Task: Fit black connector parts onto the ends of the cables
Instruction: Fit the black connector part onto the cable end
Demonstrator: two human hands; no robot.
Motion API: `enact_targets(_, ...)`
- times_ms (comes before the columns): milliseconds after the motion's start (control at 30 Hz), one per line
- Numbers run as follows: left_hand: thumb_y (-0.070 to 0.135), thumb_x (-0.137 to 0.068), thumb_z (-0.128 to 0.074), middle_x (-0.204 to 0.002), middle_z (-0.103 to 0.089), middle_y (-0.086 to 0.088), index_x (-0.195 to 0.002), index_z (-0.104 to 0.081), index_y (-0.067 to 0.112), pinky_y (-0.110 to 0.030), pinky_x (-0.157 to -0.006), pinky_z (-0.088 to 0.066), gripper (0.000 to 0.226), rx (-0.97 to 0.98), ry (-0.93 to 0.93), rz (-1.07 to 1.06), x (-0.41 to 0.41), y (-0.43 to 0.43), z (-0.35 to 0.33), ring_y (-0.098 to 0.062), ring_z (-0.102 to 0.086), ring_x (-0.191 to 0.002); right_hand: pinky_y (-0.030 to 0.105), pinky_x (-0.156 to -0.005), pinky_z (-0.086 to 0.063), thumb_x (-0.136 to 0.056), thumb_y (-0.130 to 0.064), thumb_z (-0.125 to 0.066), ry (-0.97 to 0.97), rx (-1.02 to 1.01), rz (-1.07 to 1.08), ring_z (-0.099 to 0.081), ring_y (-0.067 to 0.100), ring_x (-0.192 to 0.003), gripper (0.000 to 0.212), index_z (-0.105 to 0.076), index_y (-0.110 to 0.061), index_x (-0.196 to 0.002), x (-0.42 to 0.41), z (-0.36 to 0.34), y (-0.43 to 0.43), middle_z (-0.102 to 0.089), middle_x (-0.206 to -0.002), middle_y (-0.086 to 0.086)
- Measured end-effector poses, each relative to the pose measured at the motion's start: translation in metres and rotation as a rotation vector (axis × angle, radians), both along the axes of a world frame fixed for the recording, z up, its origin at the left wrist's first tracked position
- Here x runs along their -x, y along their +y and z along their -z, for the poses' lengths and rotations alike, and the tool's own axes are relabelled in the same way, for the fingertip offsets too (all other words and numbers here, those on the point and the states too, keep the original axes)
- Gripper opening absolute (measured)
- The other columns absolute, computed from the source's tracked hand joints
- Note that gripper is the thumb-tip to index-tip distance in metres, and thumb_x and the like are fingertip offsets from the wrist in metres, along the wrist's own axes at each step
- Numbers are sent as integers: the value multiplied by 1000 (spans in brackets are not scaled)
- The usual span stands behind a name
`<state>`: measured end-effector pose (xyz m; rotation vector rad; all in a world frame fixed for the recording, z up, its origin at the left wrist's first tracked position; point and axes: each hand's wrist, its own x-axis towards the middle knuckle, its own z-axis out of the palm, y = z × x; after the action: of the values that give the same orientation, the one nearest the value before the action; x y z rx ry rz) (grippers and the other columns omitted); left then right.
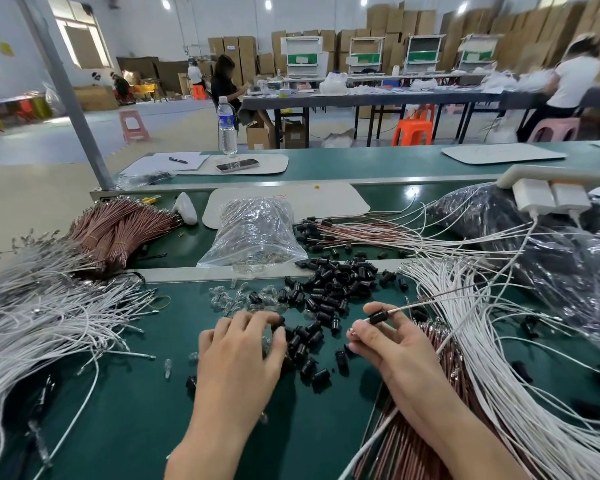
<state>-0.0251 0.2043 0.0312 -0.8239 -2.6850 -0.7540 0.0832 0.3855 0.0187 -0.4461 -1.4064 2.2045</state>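
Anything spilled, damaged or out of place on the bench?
Nothing looks damaged. The black connector parts lie in a loose heap on the green bench top, mixed with small clear bulbs, and a few strays sit apart among the white cables at right.

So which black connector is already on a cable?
The connector held in the right hand, threaded on a white cable; the rest lie loose in the pile.
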Motion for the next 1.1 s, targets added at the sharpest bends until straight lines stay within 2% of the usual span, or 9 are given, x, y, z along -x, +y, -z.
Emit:
enact_targets(67,50,-99,-45,-120,-61,15,-125,-62,37,-31,-96,-28,33,119,-13,-20,0,1,5,-12,-51,-114,24,-71,-59,-72,-11,-76,3,6,-4,-73,23,-82,38,-65,-8,-108,0,0,0,-73,-83,10)
enact_targets(200,54,-103,-33,-130,-54,16,-134,-54,39,-32,-102,-31,40,250,-64,-36,1,6,10,-12,-43,-125,25,-71,-59,-72,-12,-76,10,30,-6,-73,24,-82,38,-66,-8,-108,1,-1,0,-72,-84,12)
enact_targets(400,45,-107,-24,-124,-55,15,-130,-54,36,-29,-92,-35,39,322,-33,-62,0,6,10,-14,-44,-115,26,-72,-60,-72,-11,-78,15,68,-9,-73,25,-81,31,-70,-12,-102,1,-1,1,-72,-84,14)
enact_targets(567,47,-108,-27,-125,-52,11,-128,-53,35,-31,-97,-36,35,362,-69,-83,3,11,7,-16,-45,-117,26,-70,-60,-72,-10,-78,19,103,-17,-72,24,-79,33,-69,-10,-103,2,-2,0,-71,-83,13)
enact_targets(767,46,-108,-28,-120,-54,12,-122,-52,35,-29,-95,-37,31,365,-2,-92,3,13,11,-14,-47,-114,25,-66,-60,-72,-5,-76,41,201,-36,-72,21,-74,39,-64,-6,-109,1,-2,3,-71,-79,11)
enact_targets(833,45,-107,-34,-113,-57,14,-118,-58,36,-29,-90,-38,28,290,55,-63,2,11,12,-13,-49,-107,26,-66,-60,-73,-3,-75,50,250,-52,-72,21,-74,39,-64,-6,-110,1,-1,6,-71,-81,12)
enact_targets(933,37,-102,-49,-100,-64,13,-110,-69,30,-30,-84,-41,23,-82,112,77,-5,13,9,-13,-55,-94,25,-66,-60,-73,-4,-75,52,272,-66,-72,20,-74,41,-64,-7,-112,1,-2,7,-71,-81,12)
enact_targets(1033,38,-100,-53,-105,-65,25,-116,-67,36,-13,-86,-44,22,-508,-90,248,-21,26,3,-1,-60,-103,24,-65,-59,-70,-7,-77,51,274,-81,-72,19,-74,44,-63,-8,-112,3,-4,5,-72,-81,11)
enact_targets(1100,35,-99,-55,-106,-65,26,-117,-66,39,-7,-83,-44,22,-624,-230,337,-32,35,2,2,-61,-104,23,-65,-59,-69,-7,-78,53,288,-84,-73,18,-73,44,-64,-8,-110,4,-4,4,-72,-80,10)
